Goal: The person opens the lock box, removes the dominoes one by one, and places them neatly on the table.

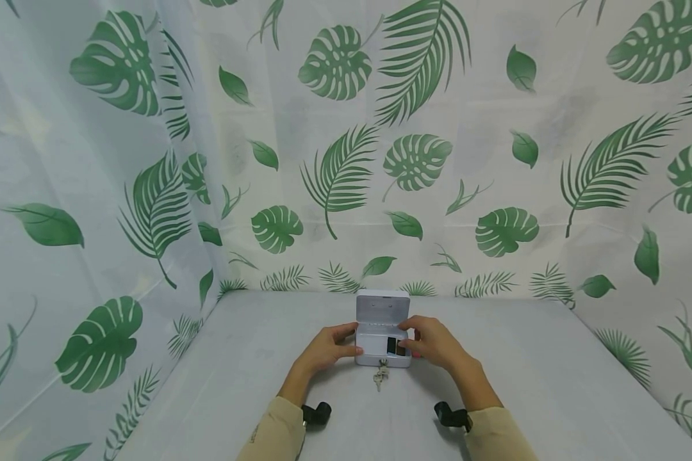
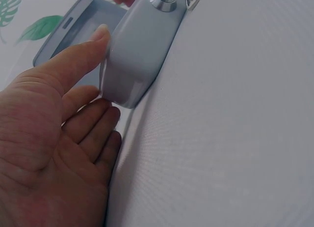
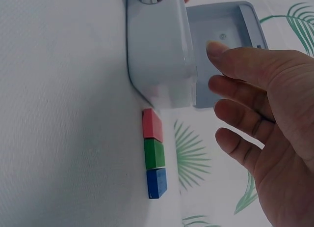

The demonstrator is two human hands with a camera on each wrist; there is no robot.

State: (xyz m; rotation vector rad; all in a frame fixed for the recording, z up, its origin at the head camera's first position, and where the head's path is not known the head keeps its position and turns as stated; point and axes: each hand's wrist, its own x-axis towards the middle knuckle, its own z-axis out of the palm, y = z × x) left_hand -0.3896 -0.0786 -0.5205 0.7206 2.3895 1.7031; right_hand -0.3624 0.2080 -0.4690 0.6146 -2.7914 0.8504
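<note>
A small pale grey cash box (image 1: 373, 360) stands on the table with its lid (image 1: 383, 310) raised. Keys (image 1: 380, 376) hang from the lock (image 2: 163, 2) on its front. Inside, at the right, lie small dark pieces (image 1: 391, 346), too small to identify. My left hand (image 1: 326, 349) rests at the box's left side, thumb over the rim, other fingers extended along the outer wall. Over the right end is my right hand (image 1: 435, 342), its thumb near the dark pieces and fingers loosely bent. In the right wrist view nothing shows between thumb and fingers.
Just right of the box, a red block (image 3: 152, 124), a green block (image 3: 155, 154) and a blue block (image 3: 157, 183) lie in a row. The white table (image 1: 254, 358) meets a leaf-print curtain (image 1: 346, 160) at the back and sides. Black wrist cameras (image 1: 317, 415) are strapped to both wrists.
</note>
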